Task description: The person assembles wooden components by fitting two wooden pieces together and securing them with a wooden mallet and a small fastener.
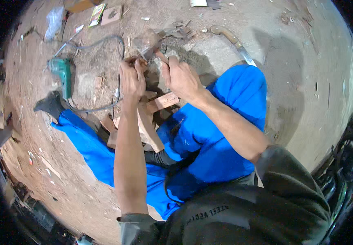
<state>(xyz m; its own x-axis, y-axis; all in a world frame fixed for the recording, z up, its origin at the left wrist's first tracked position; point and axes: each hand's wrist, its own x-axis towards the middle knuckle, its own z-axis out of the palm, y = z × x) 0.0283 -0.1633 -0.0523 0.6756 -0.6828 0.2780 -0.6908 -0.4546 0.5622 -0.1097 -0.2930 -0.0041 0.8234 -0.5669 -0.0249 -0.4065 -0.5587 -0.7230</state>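
Note:
My right hand (183, 80) is closed around the reddish-brown wooden handle (161, 56) of a tool. The tool's far end is a grey-brown blur, so its kind is unclear. Just left of it, my left hand (132, 78) has its fingers pinched together near that blur. Whatever sits between those fingertips is too small and smeared to name. Below both hands, a curved pale wooden piece (147, 128) lies between my legs. Across its upper end rests a short wooden block (163, 102). My left forearm hides part of the wood.
A green power drill (64, 76) lies at the left, its dark cable (121, 45) looping toward my left hand. Beyond my right knee is a wooden-handled knife (234, 42). A plastic bag (54, 22) and a flat square piece (112, 15) lie at the far left. Chips litter the floor.

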